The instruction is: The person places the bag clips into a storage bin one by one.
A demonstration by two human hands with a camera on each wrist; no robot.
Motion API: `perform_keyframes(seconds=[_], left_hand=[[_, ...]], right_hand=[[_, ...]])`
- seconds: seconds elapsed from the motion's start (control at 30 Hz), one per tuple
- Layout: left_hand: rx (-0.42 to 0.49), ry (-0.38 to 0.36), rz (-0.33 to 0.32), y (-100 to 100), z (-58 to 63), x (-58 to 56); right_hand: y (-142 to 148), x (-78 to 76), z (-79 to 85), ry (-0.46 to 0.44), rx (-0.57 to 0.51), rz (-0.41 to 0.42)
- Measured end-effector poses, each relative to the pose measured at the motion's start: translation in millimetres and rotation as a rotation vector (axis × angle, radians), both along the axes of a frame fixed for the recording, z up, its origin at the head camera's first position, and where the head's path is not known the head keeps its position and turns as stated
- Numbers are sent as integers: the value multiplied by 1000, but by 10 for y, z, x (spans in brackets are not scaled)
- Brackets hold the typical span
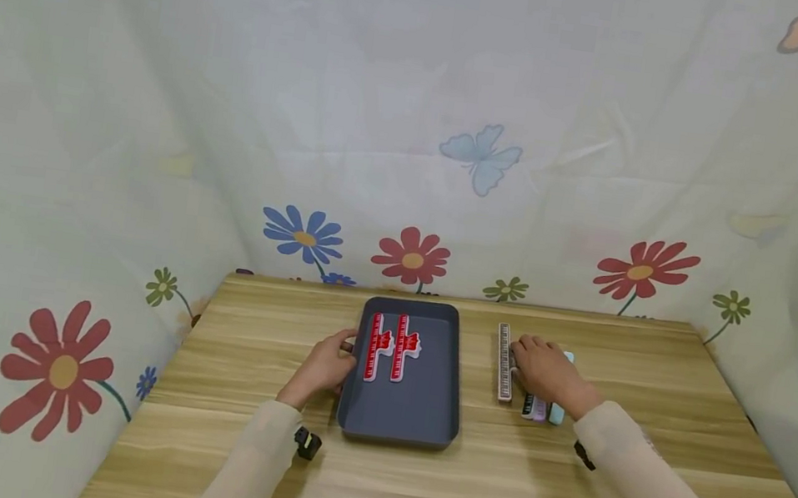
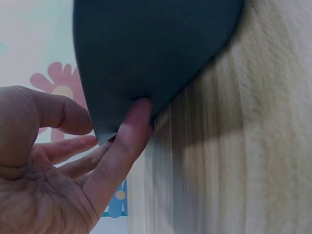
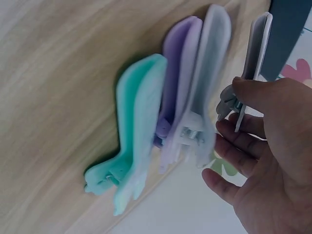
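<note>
My right hand (image 1: 552,374) pinches a grey clip (image 1: 505,362) with a piano-key print by its spring part, thumb on one side and fingers on the other. Beside it in the right wrist view lie a pale grey clip (image 3: 210,63), a purple clip (image 3: 178,68) and a teal clip (image 3: 141,102), close together on their edges. My left hand (image 1: 325,365) rests against the left outer wall of a dark grey tray (image 1: 400,413), its fingers lightly bent. Inside the tray two red clips (image 1: 373,355) with white edges lie parallel on the left.
The tray stands on a wood-grain table (image 1: 246,372), left of the loose clips. Behind the table hangs a pale curtain (image 1: 563,212) printed with flowers and a butterfly. Each wrist carries a small black device (image 1: 307,443).
</note>
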State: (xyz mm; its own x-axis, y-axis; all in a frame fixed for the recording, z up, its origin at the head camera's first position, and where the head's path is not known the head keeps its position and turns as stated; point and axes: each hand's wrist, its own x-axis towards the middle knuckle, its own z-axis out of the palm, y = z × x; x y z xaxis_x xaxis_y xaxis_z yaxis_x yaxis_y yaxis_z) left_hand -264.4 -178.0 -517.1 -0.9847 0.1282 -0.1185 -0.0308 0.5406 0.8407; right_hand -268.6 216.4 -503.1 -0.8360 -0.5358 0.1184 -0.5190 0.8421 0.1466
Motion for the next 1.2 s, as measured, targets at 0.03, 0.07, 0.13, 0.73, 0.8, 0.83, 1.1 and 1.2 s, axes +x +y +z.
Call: perform_keyframes(seconds=[0.03, 0.07, 0.13, 0.73, 0.8, 0.83, 1.1, 1.2], left_hand=[[-3, 4, -3, 1, 2, 1], [-8, 5, -2, 1, 3, 0], [-16, 9, -5, 2, 6, -1], [-30, -8, 17, 50, 43, -57], [-31, -12, 19, 51, 53, -53], [-32, -11, 18, 52, 53, -51], [-43, 5, 13, 58, 57, -40], [-45, 5, 12, 60, 62, -34]], right_hand=[[0, 5, 13, -1, -7, -7], [0, 8, 24, -1, -12, -9], [2, 14, 48, -15, -26, -19], [61, -10, 254, -21, -111, -3], [38, 3, 294, -24, -118, -6], [25, 9, 311, -25, -119, -8], [-106, 17, 453, -23, -148, -2], [-177, 19, 523, -24, -161, 13]])
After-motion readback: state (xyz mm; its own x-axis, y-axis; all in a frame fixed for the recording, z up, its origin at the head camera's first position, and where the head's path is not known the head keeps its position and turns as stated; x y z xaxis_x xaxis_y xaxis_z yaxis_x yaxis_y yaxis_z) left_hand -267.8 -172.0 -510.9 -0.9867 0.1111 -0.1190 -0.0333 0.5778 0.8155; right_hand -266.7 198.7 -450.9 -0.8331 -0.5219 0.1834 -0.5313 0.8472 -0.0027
